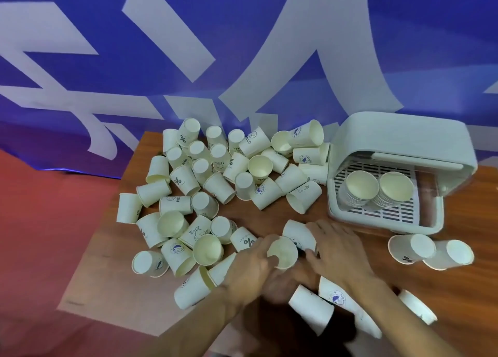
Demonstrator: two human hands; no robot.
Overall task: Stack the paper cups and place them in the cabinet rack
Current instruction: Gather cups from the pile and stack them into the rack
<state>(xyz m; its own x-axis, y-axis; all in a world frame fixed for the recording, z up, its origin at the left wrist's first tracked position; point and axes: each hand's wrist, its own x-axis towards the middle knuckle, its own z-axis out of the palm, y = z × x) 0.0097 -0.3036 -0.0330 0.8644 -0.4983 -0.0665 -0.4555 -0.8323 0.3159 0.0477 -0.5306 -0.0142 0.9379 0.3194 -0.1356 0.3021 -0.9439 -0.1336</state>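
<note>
Several white paper cups point(215, 179) lie scattered over the wooden table point(458, 284), most on their sides or upside down. My left hand point(250, 270) grips an upright cup point(283, 252) near the front middle. Right beside it, my right hand point(336, 246) is closed over a cup lying on its side point(297, 234). The white cabinet rack point(398, 216) stands open at the right, with two stacks of cups point(377, 188) standing on its slatted tray.
Two cups point(431, 250) lie right of my hands in front of the rack, and several more lie by my forearms at the front edge. A blue and white banner point(242, 47) hangs behind the table. Red floor shows at the left.
</note>
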